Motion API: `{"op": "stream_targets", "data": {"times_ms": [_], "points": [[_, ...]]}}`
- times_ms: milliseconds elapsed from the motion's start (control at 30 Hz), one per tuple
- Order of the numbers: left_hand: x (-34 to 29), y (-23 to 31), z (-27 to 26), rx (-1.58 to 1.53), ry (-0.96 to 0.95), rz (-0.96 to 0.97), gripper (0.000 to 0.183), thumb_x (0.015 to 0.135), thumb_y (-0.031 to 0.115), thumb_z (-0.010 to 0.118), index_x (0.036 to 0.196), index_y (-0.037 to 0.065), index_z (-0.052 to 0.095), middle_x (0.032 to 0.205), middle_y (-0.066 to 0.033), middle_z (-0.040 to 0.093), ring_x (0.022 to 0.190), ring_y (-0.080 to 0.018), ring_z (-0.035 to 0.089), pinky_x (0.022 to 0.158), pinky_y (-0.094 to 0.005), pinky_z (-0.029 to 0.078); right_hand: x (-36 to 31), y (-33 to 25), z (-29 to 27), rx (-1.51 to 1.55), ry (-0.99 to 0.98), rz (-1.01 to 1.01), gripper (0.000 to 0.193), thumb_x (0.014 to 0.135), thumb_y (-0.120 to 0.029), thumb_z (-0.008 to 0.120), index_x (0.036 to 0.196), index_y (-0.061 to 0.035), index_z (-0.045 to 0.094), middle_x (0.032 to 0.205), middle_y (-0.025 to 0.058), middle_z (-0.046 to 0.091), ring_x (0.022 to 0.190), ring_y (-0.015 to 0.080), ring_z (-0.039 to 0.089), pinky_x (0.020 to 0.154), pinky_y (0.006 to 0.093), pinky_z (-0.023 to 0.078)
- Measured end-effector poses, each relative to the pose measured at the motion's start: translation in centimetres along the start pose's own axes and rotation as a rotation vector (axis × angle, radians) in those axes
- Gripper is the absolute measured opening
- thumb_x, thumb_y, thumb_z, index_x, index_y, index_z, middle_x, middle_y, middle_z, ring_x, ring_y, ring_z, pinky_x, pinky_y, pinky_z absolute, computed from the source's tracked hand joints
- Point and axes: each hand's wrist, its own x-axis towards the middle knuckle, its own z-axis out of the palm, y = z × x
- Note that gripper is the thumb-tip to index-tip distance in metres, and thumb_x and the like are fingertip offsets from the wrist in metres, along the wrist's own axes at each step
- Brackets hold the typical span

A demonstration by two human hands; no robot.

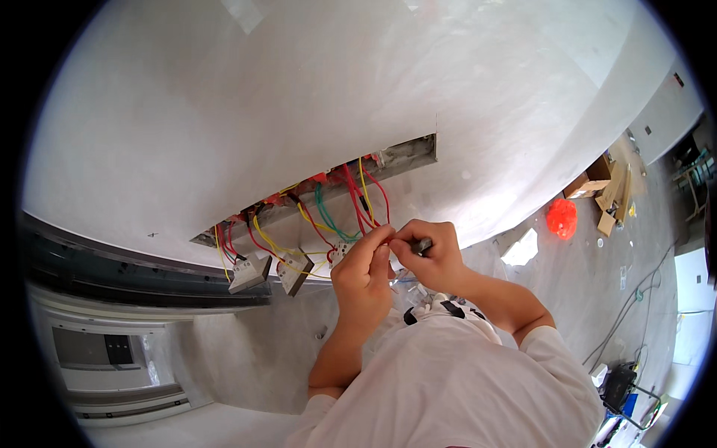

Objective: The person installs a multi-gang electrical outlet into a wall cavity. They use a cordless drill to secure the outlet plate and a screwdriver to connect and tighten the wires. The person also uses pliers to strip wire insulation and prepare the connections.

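Both bare hands raised together, fingertips meeting.
Left hand [364, 270] pinches toward one o'clock; right hand [431, 257], at its three o'clock, curls closed, forearms bare.

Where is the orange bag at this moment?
In the head view, the orange bag lies on the floor at the right, beside the cardboard pieces and right of the person's right hand.
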Motion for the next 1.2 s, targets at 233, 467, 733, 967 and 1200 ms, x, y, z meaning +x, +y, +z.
{"op": "stream_targets", "data": {"times_ms": [233,467,733,967,1200], "points": [[-1.1,-2.4,-0.6,-0.040,0.072,0.144,0.028,0.100,0.007,0.066,0.124,-0.005,0.068,0.101,-0.0145,0.075,0.071,-0.0149,0.068,0.063,-0.0270,0.054,0.8,-1.0,-1.6,0.765,-0.123,0.675,0.011,0.084,-0.011,0.071,0.080,-0.0026,0.065,0.060,-0.0019,0.052,0.052,0.0067,0.038,0.052,0.0265,0.025],[-1.9,-2.8,-1.5,-0.706,-0.092,-0.454,0.013,0.098,0.007,0.068,0.106,-0.003,0.067,0.082,-0.0142,0.073,0.056,-0.0118,0.061,0.050,-0.0238,0.046,0.2,0.0,-0.3,0.957,-0.070,0.722,0.008,0.083,-0.009,0.070,0.079,-0.0079,0.063,0.063,-0.0046,0.049,0.056,0.0058,0.036,0.051,0.0275,0.021],[-1.8,-2.8,-0.2,-0.932,-0.012,-0.483,0.009,0.097,0.006,0.069,0.101,-0.001,0.065,0.083,-0.0159,0.073,0.058,-0.0158,0.064,0.050,-0.0265,0.048,-2.0,-0.9,-2.1,0.023,-0.167,0.374,0.025,0.090,-0.024,0.082,0.098,-0.0011,0.075,0.063,-0.0016,0.055,0.058,0.0049,0.046,0.053,0.0256,0.037],[-2.5,-2.9,1.6,-0.635,0.013,-0.197,0.015,0.098,0.001,0.067,0.112,-0.004,0.065,0.095,-0.0158,0.073,0.080,-0.0180,0.068,0.068,-0.0283,0.053,-4.6,-1.6,-2.5,-0.020,-0.285,0.227,0.013,0.088,-0.012,0.081,0.091,-0.0004,0.077,0.065,0.0058,0.066,0.057,0.0098,0.052,0.055,0.0287,0.044],[-0.2,-4.1,-0.1,-0.034,-0.096,0.400,0.020,0.092,-0.002,0.072,0.112,-0.003,0.071,0.101,-0.0124,0.073,0.091,-0.0187,0.068,0.082,-0.0309,0.054,-3.1,-2.1,-4.5,-0.097,-0.411,0.211,0.009,0.087,-0.010,0.079,0.087,-0.0017,0.076,0.065,0.0069,0.065,0.056,0.0113,0.051,0.055,0.0291,0.044]]}}
